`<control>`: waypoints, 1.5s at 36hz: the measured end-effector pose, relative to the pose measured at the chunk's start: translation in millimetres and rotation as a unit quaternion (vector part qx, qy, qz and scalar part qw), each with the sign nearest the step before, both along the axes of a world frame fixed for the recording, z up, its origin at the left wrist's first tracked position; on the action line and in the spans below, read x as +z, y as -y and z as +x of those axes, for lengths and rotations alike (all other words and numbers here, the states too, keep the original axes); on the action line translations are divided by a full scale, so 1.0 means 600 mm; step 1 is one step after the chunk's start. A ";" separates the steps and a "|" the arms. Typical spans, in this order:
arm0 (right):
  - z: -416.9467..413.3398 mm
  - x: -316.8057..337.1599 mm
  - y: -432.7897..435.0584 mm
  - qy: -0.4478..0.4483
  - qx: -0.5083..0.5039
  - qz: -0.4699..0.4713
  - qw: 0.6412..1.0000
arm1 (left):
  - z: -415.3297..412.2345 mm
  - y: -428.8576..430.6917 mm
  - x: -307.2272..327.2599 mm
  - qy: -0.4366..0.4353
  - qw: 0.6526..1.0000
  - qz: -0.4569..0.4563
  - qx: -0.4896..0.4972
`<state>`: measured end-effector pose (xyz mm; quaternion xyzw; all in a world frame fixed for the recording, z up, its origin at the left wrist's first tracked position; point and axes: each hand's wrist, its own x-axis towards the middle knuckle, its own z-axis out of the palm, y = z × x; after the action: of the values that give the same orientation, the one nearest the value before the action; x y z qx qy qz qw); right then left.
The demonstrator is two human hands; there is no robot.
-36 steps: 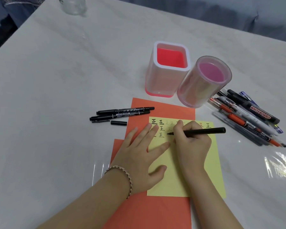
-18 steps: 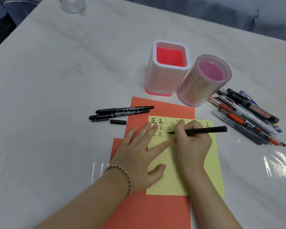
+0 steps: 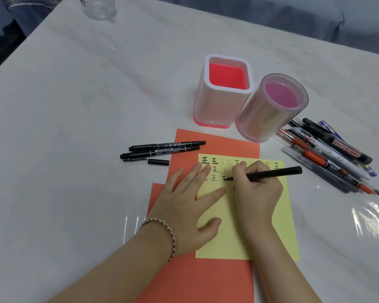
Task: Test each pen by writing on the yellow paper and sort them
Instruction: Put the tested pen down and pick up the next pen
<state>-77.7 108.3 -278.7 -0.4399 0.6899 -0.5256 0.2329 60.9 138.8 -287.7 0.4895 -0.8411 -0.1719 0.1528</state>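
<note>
My right hand (image 3: pixel 257 193) grips a black marker (image 3: pixel 274 172) with its tip touching the yellow paper (image 3: pixel 234 239), beside a fresh black stroke in the third row of written marks. The paper lies on orange sheets (image 3: pixel 206 278). My left hand (image 3: pixel 188 206) lies flat, fingers spread, pressing on the paper's left edge. Two black markers (image 3: pixel 164 148) and a loose black cap (image 3: pixel 158 162) lie left of the sheets. A pile of several pens (image 3: pixel 330 154) lies to the right.
A square white holder with a red inside (image 3: pixel 224 92) and a round clear pink holder (image 3: pixel 271 108) stand behind the sheets. A clear glass jar (image 3: pixel 99 6) stands at the table's far left. The white marble table (image 3: pixel 74 106) stretches left.
The marker tip has moved slightly and a new black stroke has appeared in the third row of marks. My left hand has stayed in place on the paper.
</note>
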 end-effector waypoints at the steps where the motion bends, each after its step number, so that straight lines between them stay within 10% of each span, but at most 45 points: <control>1: 0.000 0.000 0.000 -0.001 -0.001 -0.001 1.000 | 0.000 0.000 0.000 0.000 1.000 0.000 0.000; 54: -0.012 0.031 -0.013 0.099 -0.046 0.003 0.994 | 0.004 0.000 -0.004 0.006 0.999 -0.036 -0.014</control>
<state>-84.7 116.2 -260.1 -0.3529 0.6842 -0.5749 0.2773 63.2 138.5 -290.1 0.4733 -0.8541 -0.1409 0.1632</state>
